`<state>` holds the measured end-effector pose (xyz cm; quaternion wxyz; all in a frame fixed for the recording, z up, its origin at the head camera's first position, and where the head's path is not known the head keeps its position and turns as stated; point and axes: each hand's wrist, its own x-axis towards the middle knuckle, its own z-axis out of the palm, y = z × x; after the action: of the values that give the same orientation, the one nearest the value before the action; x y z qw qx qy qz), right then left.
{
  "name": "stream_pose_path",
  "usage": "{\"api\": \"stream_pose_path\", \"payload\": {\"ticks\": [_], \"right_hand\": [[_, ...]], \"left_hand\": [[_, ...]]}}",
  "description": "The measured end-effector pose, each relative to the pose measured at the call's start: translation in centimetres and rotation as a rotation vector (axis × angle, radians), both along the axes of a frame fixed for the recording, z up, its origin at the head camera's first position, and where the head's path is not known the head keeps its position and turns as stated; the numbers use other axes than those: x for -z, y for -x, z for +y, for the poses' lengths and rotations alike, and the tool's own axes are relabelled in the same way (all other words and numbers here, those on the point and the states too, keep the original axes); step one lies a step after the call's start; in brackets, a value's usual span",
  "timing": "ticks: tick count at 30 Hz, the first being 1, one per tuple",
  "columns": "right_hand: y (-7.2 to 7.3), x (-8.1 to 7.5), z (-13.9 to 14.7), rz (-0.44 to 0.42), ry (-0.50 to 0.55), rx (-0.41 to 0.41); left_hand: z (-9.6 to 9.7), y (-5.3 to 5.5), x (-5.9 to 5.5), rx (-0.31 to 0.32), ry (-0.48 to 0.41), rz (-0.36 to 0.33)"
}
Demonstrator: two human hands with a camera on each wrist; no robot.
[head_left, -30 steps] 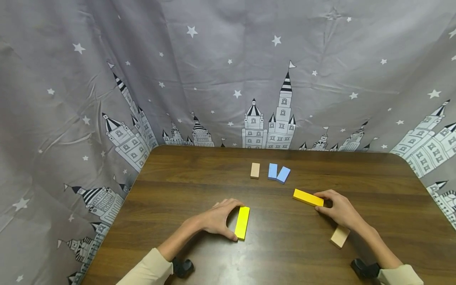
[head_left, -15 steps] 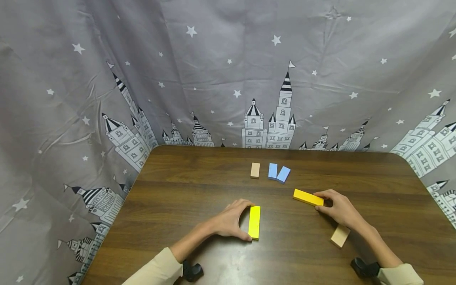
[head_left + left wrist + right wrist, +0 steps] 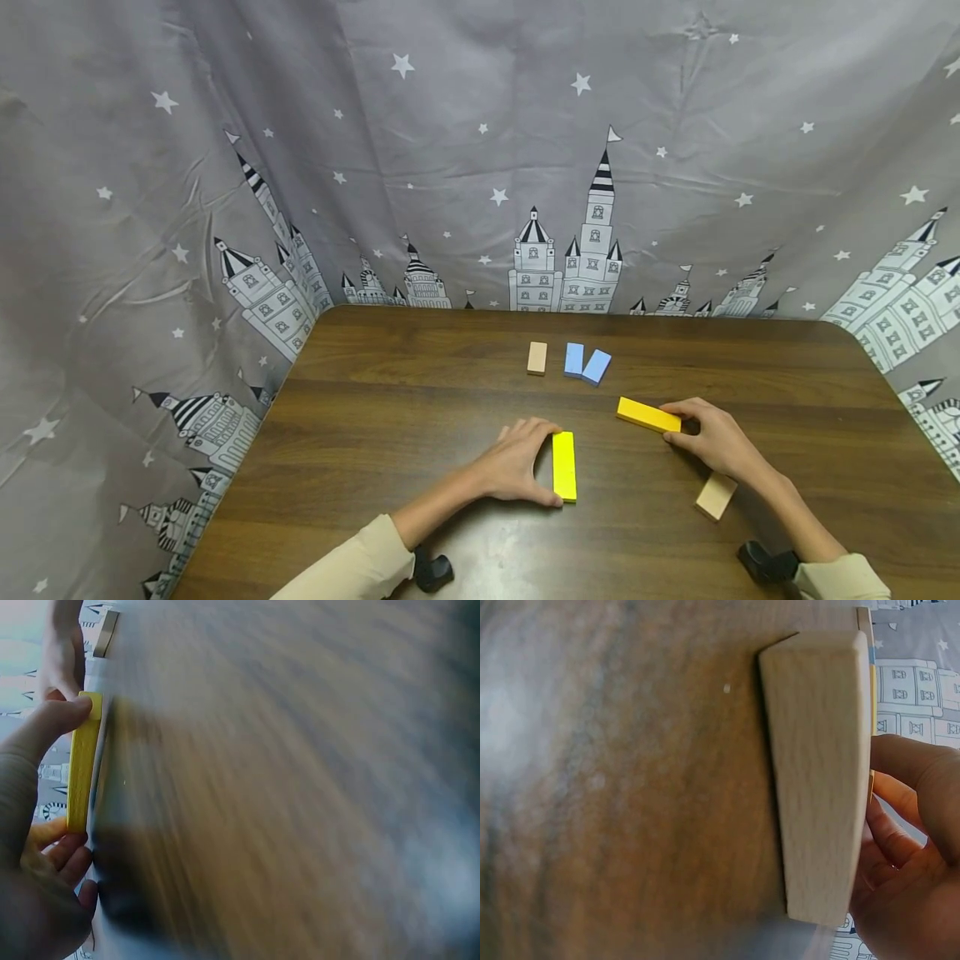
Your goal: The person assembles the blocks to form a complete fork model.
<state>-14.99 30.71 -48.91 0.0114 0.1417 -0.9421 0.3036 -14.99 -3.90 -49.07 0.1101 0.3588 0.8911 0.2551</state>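
My left hand (image 3: 517,464) grips a bright yellow block (image 3: 564,467) by its two short ends, thumb at the near end and fingers at the far end. In the left wrist view that yellow block (image 3: 84,769) shows close over the table, its long side bare. My right hand (image 3: 714,439) pinches the right end of an orange-yellow block (image 3: 647,414), which lies slantwise farther back on the table. A plain wooden block (image 3: 716,497) lies beneath my right wrist. In the right wrist view this wooden block (image 3: 817,772) hides most of the orange-yellow one.
Toward the back of the brown table (image 3: 405,375) lie a small tan block (image 3: 537,358) and two light blue blocks, one straight (image 3: 573,360) and one angled (image 3: 597,367), their near corners close together. A grey curtain (image 3: 450,150) with castles hangs behind the table's far edge.
My left hand has slid to the right with the bright yellow block, which has turned from a slant to nearly straight. The right hand and the orange-yellow block have stayed put.
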Motion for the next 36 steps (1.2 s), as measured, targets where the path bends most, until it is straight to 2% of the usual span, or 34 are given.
{"api": "stream_pose_path", "payload": {"ticks": [12, 23, 30, 36], "right_hand": [[0.0, -0.1, 0.1, 0.011, -0.005, -0.006], [0.0, 0.0, 0.1, -0.008, 0.006, -0.01], [0.1, -0.1, 0.1, -0.006, 0.006, -0.014], [0.1, -0.2, 0.1, -0.012, 0.012, -0.01]], "left_hand": [[1.3, -0.4, 0.2, -0.029, 0.063, 0.059], [1.5, -0.9, -0.1, -0.012, 0.145, 0.1], [1.4, -1.2, -0.2, -0.011, 0.173, 0.1], [1.5, -1.9, -0.4, -0.008, 0.214, 0.098]]}}
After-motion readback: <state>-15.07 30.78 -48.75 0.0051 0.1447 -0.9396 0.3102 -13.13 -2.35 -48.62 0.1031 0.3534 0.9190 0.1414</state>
